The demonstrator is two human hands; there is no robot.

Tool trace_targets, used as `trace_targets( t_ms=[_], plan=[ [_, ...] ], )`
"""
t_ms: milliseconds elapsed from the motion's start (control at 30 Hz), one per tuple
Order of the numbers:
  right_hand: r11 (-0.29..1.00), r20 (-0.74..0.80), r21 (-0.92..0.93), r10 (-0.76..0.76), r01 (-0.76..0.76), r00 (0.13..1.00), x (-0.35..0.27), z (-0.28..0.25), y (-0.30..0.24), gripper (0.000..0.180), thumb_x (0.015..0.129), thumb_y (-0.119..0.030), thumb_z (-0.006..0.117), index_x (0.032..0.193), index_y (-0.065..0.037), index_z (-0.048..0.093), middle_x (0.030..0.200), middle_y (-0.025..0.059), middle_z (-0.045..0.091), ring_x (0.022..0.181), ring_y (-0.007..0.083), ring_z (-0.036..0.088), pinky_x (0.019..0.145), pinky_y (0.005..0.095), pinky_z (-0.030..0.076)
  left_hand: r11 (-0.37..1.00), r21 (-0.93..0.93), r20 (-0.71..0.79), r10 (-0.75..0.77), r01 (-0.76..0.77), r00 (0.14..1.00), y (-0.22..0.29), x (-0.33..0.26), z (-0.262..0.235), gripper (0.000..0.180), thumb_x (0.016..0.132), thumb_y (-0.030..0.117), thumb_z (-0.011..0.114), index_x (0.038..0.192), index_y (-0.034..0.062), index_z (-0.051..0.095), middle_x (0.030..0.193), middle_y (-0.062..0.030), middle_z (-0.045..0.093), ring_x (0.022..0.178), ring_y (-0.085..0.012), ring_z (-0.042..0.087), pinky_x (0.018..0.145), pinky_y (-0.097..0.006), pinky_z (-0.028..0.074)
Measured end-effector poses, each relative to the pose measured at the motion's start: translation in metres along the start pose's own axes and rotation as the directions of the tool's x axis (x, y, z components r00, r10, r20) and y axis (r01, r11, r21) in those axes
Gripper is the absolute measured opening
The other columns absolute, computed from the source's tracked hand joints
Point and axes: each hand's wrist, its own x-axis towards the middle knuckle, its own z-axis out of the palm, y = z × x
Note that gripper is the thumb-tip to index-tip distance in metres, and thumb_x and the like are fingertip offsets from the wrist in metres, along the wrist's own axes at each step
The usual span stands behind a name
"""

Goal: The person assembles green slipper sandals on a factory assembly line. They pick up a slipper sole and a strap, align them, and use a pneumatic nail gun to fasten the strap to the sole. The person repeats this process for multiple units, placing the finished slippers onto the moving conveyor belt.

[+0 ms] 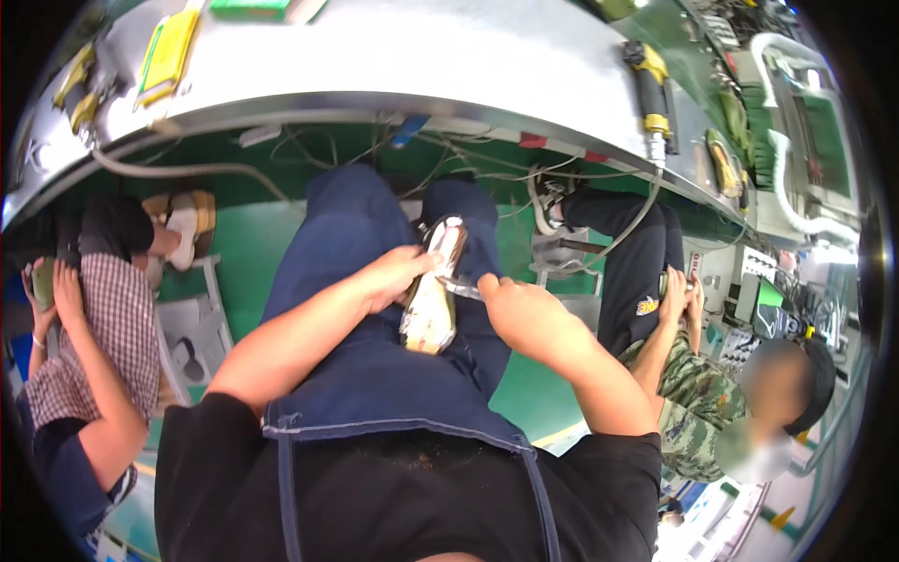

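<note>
Over my lap lies a long, shiny, pale-yellow and silver object (430,317) with dark edges; glare hides its exact kind. My left hand (397,274) grips its left side near the middle, fingers closed and the thumb on top. From the right, my right hand (521,309) is closed on a slim metal tool (459,287). The tool's tip meets the right side of the long object or lies just over it. Whether it is a blade or pliers cannot be made out. Beneath both hands is my dark blue apron (375,393).
A metal workbench (421,56) spans the far side, with a yellow box (167,56) and yellow-black power drivers (648,84) on it. Cables (197,170) hang below its edge. Seated people flank me, a checked garment (120,309) left and a camouflage sleeve (698,389) right.
</note>
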Motion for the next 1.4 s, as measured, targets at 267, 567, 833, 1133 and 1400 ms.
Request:
trace_targets(
  t_ms=[267, 567, 833, 1133, 1400],
  plan=[
    [0.917, -0.678, 0.325, 0.397, -0.232, 0.619, 0.019, -0.121, 0.153, 0.033, 0.095, -0.016, 0.068, 0.123, 0.000, 0.063, 0.110, 0.0307, 0.070, 0.107, 0.0479, 0.068, 0.090, 0.0532, 0.054, 0.971, 0.182, -0.125, 0.176, -0.152, 0.976, -0.012, -0.002, 0.016, 0.052, 0.111, 0.034, 0.053, 0.146, -0.0041, 0.051, 0.129, -0.0155, 0.068, 0.114, -0.0210, 0.066, 0.102, -0.034, 0.050],
    [0.759, -0.718, 0.334, 0.589, -0.559, 0.371, 0.124, -0.143, 0.332, 0.064, 0.095, -0.042, 0.072, 0.129, 0.009, 0.056, 0.124, 0.0386, 0.063, 0.119, 0.0521, 0.062, 0.098, 0.0555, 0.052, 0.959, 0.185, -0.112, 0.238, -0.215, 0.965, -0.019, -0.006, 0.017, 0.058, 0.111, 0.035, 0.053, 0.156, 0.0000, 0.041, 0.136, -0.0117, 0.062, 0.121, -0.0173, 0.060, 0.104, -0.032, 0.048],
    [0.733, -0.504, 0.648, 0.617, -0.208, 0.604, 0.051, -0.143, 0.294, 0.075, 0.076, -0.014, 0.075, 0.141, 0.015, 0.051, 0.101, 0.0187, 0.070, 0.083, 0.0221, 0.068, 0.072, 0.0380, 0.055, 0.974, 0.123, -0.067, 0.200, -0.191, 0.977, -0.019, -0.007, 0.017, 0.064, 0.111, 0.035, 0.052, 0.162, 0.0037, 0.032, 0.145, -0.0133, 0.058, 0.131, -0.0200, 0.056, 0.111, -0.032, 0.043],
    [0.445, -0.047, 0.895, 0.163, -0.031, 0.985, -0.033, -0.039, 0.080, 0.034, 0.071, -0.010, 0.079, 0.101, 0.001, 0.069, 0.082, -0.0010, 0.063, 0.073, 0.0087, 0.057, 0.067, 0.0292, 0.049, 0.966, 0.188, -0.039, 0.191, -0.180, 0.981, -0.002, -0.024, 0.022, 0.087, 0.109, 0.044, 0.055, 0.162, -0.0127, 0.016, 0.158, -0.0235, 0.045, 0.144, -0.0261, 0.046, 0.118, -0.033, 0.037],
    [0.471, 0.179, 0.870, -0.029, -0.144, 0.983, -0.026, 0.004, 0.046, 0.037, 0.072, -0.007, 0.078, 0.104, 0.006, 0.064, 0.080, 0.0032, 0.064, 0.073, 0.0115, 0.054, 0.071, 0.0309, 0.050, 0.967, 0.162, -0.026, 0.203, -0.196, 0.979, -0.005, -0.027, 0.023, 0.083, 0.110, 0.040, 0.054, 0.163, -0.0115, 0.014, 0.158, -0.0224, 0.044, 0.142, -0.0250, 0.048, 0.118, -0.032, 0.038]
  ],
)
